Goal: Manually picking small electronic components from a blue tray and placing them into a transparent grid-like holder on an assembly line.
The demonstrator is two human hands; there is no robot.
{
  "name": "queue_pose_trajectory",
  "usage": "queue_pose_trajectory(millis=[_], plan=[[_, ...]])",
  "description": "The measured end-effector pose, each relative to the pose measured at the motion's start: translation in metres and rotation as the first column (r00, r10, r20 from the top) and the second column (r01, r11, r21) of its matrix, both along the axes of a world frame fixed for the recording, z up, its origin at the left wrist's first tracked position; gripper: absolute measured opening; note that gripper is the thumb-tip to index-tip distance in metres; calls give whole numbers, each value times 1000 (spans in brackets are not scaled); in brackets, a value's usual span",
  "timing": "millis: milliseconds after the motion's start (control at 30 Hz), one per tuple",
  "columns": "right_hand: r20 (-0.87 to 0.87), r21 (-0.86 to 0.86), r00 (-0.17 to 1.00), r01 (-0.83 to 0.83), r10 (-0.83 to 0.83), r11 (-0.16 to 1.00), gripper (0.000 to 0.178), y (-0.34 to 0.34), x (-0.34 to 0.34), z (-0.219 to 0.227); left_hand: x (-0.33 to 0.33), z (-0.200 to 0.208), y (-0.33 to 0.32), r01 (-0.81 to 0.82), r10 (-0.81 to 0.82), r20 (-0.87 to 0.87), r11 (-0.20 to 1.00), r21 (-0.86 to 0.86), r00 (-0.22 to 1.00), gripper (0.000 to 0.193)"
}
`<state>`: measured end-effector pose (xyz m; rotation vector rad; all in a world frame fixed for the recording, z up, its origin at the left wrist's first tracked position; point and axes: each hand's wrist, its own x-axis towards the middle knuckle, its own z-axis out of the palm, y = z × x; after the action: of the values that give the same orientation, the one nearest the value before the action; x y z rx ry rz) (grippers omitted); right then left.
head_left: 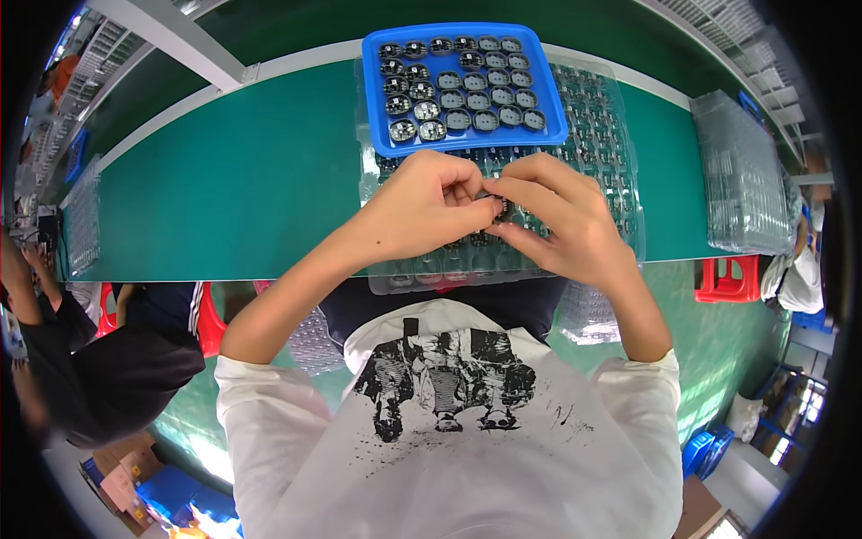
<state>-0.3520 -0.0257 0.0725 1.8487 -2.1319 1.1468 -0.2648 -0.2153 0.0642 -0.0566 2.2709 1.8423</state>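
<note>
In front of my chest, my left hand [429, 205] and my right hand [567, 216] meet over a clear plastic blister tray [625, 193]. Between the thumb and fingers of my right hand sits a small dark electronic part [505, 212], mostly covered by fingers. My left thumb presses against the same part, and the other left fingers are curled in. Just beyond my hands, a blue tray [555, 108] rests on the blister tray. Rows of small round parts lie in it: grey discs with holes [485, 119] on the right, dark and silvery pieces [403, 131] on the left.
The green table [224, 180] runs left and right. Stacked clear blister trays [741, 175] stand at its right end, others [83, 216] at its left. A red stool [727, 279] is at the right. A person in dark clothing [126, 377] sits at the left.
</note>
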Motion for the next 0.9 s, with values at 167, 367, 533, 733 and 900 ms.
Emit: queue_pose_trajectory(millis=[167,367,533,733,900], plan=[[-70,36,997,-34,37,999,42,-14,0,6,0,-1,-9,31,-32,19,999,43,999,14],[-116,77,990,-77,85,994,41,-29,-1,8,4,-6,-26,94,-94,-27,995,-16,995,18],[0,106,1000,3,-3,994,34,-53,-35,8,-3,-17,-51,-121,124,-248,992,24,961,33],[-87,97,979,192,-184,977,33,-92,-98,-19,-24,-86,-150,-768,577,-558,613,-188,597,21],[-155,84,958,256,-241,963,35,-107,-108,-36,-22,-99,-168,-788,636,-545,611,-77,547,19]])
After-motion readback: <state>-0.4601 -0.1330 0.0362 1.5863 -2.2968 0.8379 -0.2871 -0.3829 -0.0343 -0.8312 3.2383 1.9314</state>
